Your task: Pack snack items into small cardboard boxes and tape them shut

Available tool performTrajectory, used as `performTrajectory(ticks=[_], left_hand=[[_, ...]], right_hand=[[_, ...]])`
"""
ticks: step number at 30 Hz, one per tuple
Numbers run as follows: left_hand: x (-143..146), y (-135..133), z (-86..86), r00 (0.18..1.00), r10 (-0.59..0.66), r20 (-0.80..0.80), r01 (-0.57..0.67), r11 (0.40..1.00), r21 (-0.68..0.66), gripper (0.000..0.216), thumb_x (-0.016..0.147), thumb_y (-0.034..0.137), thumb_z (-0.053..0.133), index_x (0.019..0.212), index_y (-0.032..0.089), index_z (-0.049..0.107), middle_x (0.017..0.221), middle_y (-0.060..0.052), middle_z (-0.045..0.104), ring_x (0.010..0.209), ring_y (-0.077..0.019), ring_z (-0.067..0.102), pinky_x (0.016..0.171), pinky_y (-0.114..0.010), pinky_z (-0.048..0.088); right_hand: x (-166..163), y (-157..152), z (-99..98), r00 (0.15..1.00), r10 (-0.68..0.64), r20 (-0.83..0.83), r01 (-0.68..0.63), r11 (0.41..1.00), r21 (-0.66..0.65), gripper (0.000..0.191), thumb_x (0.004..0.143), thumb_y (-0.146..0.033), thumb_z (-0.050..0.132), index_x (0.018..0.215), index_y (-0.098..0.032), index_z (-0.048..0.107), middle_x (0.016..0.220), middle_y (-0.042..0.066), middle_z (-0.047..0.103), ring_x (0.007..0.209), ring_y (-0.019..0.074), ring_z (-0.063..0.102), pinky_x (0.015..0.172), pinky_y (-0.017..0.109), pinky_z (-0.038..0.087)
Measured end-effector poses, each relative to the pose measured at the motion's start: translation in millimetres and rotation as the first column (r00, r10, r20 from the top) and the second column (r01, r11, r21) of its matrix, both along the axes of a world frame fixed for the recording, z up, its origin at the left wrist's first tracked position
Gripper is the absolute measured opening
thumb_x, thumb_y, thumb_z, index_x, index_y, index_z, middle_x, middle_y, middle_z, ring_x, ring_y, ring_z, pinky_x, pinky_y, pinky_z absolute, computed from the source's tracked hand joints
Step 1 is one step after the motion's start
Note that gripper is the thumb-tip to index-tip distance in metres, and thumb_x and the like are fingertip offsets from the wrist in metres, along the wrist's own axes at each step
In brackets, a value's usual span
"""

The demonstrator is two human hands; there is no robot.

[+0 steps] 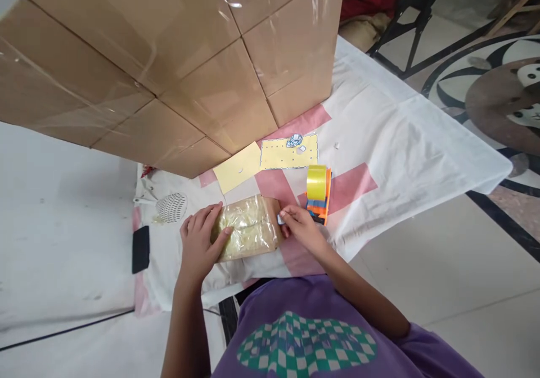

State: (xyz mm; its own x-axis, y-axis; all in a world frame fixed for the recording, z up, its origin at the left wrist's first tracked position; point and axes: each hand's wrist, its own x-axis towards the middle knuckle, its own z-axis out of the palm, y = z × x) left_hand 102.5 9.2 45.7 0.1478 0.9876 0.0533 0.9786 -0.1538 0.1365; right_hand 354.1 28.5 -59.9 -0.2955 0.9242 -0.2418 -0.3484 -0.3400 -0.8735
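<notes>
1. Nearest the camera, a purple shirt with a green-and-white check print fills the bottom edge and hides the table's front edge. Both forearms reach forward from it.
2. The left hand [198,243] lies flat on the left end of a packet [248,234], fingers loosely spread and draped over its top. The palm covers that end, so the packet's left edge cannot be seen.
3. The packet is brown paper with a clear, shiny front showing pale yellow contents, too blurred to identify. It lies lengthwise on the near part of a white cloth [400,142] with pink patches, between the two hands.
4. The right hand [301,226] is at the packet's right end, thumb and forefinger pressed together on a small label [280,219]. Its print is too small to read.
5. Just behind that hand stands an orange-and-blue tape dispenser [318,195] with a yellow roll.
6. To the left lie a dark phone [140,248] and a perforated white object [171,207], hard to make out.
7. Farther back lie a plain yellow sheet [238,167] and a dotted sticker sheet [289,153].
8. Beyond, taped cardboard boxes [169,57] are cut off by the top edge.
</notes>
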Motion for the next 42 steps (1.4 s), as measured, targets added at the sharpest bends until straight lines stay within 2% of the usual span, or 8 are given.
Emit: performTrajectory(ticks=[9, 13, 19, 22, 25, 32, 38, 42], left_hand=[[1, 2, 2.6, 0.999, -0.006, -0.033, 0.005, 0.999, -0.031, 0.051, 0.102, 0.048, 0.040, 0.148, 0.026, 0.046, 0.140, -0.011, 0.057, 0.130, -0.0304, 0.049, 0.113, -0.048, 0.024], [2, 3, 3.2, 0.999, -0.002, -0.040, 0.000, 0.999, -0.032, 0.051, 0.102, 0.048, 0.039, 0.147, 0.026, 0.046, 0.140, -0.011, 0.057, 0.130, -0.0305, 0.049, 0.113, -0.048, 0.024], [3, 2, 3.6, 0.999, 0.003, -0.044, -0.004, 0.999, -0.038, 0.051, 0.101, 0.047, 0.039, 0.147, 0.025, 0.046, 0.141, -0.012, 0.057, 0.131, -0.0312, 0.048, 0.113, -0.048, 0.024], [4, 1, 3.9, 0.998, 0.015, -0.056, -0.018, 0.999, -0.045, 0.052, 0.101, 0.047, 0.039, 0.147, 0.025, 0.046, 0.141, -0.011, 0.057, 0.131, -0.0311, 0.047, 0.112, -0.048, 0.024], [4, 1, 3.6, 0.998, 0.015, -0.068, -0.018, 0.999, -0.044, 0.052, 0.101, 0.048, 0.038, 0.148, 0.025, 0.046, 0.141, -0.011, 0.056, 0.130, -0.0310, 0.048, 0.112, -0.048, 0.024], [7, 3, 3.7, 0.995, 0.002, -0.097, -0.007, 0.998, -0.055, 0.054, 0.102, 0.047, 0.036, 0.150, 0.025, 0.044, 0.140, -0.012, 0.056, 0.130, -0.0315, 0.047, 0.112, -0.049, 0.024], [12, 5, 4.5, 0.995, 0.005, -0.103, -0.011, 0.998, -0.056, 0.055, 0.102, 0.047, 0.036, 0.150, 0.024, 0.044, 0.139, -0.012, 0.056, 0.127, -0.0319, 0.048, 0.111, -0.050, 0.023], [10, 4, 5.1, 0.995, 0.031, -0.091, -0.038, 0.997, -0.068, 0.055, 0.101, 0.048, 0.036, 0.151, 0.027, 0.044, 0.140, -0.012, 0.057, 0.128, -0.0317, 0.048, 0.112, -0.050, 0.024]], right_hand=[[-4, -3, 0.6, 1.000, -0.023, -0.018, 0.023, 1.000, -0.021, 0.034, 0.092, -0.055, 0.059, 0.083, -0.023, 0.049, 0.072, -0.005, 0.045, 0.059, 0.0104, 0.043, 0.053, 0.023, 0.036], [-5, 1, 5.7, 0.997, -0.039, 0.070, 0.036, 0.998, 0.045, 0.026, 0.094, -0.046, 0.057, 0.084, -0.023, 0.049, 0.069, -0.005, 0.045, 0.060, 0.0112, 0.042, 0.053, 0.023, 0.035], [-10, 1, 1.7, 0.988, -0.088, 0.130, 0.083, 0.995, 0.047, 0.019, 0.092, -0.040, 0.059, 0.086, -0.025, 0.049, 0.061, -0.008, 0.043, 0.052, 0.0118, 0.040, 0.050, 0.025, 0.030], [-12, -7, 1.7, 0.951, -0.205, 0.231, 0.178, 0.975, 0.132, 0.017, 0.092, -0.039, 0.060, 0.086, -0.024, 0.057, 0.062, -0.005, 0.052, 0.057, 0.0138, 0.048, 0.055, 0.026, 0.036], [-11, -18, 3.7, 0.930, -0.240, 0.279, 0.199, 0.966, 0.167, 0.026, 0.095, -0.041, 0.058, 0.080, -0.022, 0.067, 0.072, 0.000, 0.066, 0.067, 0.0169, 0.059, 0.062, 0.028, 0.043], [-7, -29, -5.3, 0.951, -0.157, 0.266, 0.108, 0.976, 0.191, 0.033, 0.099, -0.045, 0.054, 0.099, -0.024, 0.080, 0.082, 0.002, 0.076, 0.076, 0.0216, 0.066, 0.069, 0.031, 0.050], [-9, -19, -5.3, 0.963, -0.179, 0.200, 0.158, 0.980, 0.119, 0.038, 0.095, -0.048, 0.058, 0.072, -0.021, 0.072, 0.066, 0.000, 0.064, 0.064, 0.0171, 0.056, 0.060, 0.028, 0.043], [-9, -12, -3.0, 0.977, -0.196, 0.088, 0.195, 0.981, 0.018, 0.032, 0.086, -0.049, 0.069, 0.072, -0.021, 0.070, 0.059, -0.002, 0.058, 0.055, 0.0136, 0.049, 0.052, 0.027, 0.038]])
